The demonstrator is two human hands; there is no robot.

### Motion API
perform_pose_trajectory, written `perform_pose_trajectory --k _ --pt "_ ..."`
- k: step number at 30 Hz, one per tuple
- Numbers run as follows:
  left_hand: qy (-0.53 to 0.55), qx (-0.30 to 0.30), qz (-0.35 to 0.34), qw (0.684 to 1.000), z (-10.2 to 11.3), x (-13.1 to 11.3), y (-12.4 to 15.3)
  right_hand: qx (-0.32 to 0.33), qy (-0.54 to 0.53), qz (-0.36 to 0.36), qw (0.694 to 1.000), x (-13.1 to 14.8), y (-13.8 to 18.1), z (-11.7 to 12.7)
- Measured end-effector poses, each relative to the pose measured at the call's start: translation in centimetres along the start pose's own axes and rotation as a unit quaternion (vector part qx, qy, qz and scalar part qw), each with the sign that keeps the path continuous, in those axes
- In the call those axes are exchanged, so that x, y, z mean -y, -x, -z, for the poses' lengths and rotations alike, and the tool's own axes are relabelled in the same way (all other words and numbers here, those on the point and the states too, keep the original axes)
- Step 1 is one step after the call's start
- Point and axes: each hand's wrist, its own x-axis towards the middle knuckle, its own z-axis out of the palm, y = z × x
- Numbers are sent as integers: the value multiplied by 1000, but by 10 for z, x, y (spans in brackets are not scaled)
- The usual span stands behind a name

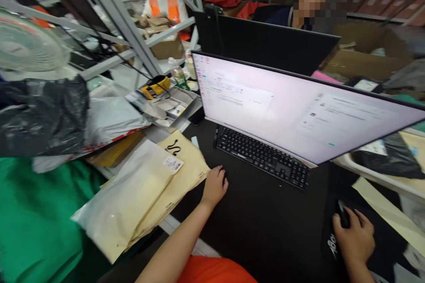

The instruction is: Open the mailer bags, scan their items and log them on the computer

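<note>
My right hand (pixel 357 234) is curled over a black computer mouse (pixel 343 214) on a dark mouse pad (pixel 327 247). My left hand (pixel 215 188) rests on the black desk with loosely bent fingers, holding nothing that I can see. It lies against the edge of a stack of cream paper-like bags (pixel 191 163). On that stack is a clear plastic bag (pixel 133 194) with a white barcode label (pixel 173 163). A black keyboard (pixel 262 154) stands in front of a wide lit monitor (pixel 265 101), apart from both hands.
Green cloth (pixel 40 216) and a black plastic bag (pixel 43 115) lie at the left, beneath a fan (pixel 29 42). A tray (pixel 172 108) and a bottle (pixel 178 74) stand behind. A paper strip (pixel 388 212) lies right of the mouse. Other people are beyond the monitors.
</note>
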Motion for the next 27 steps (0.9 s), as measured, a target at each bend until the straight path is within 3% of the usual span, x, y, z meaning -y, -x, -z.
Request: perform_pose_trajectory --k 5,27 --pt "-11 -14 -16 1000 -6 4 -3 -9 20 -7 1000 9 -5 5" --pt "-9 -6 -13 1000 -6 3 -4 -2 17 -25 1000 3 -4 4"
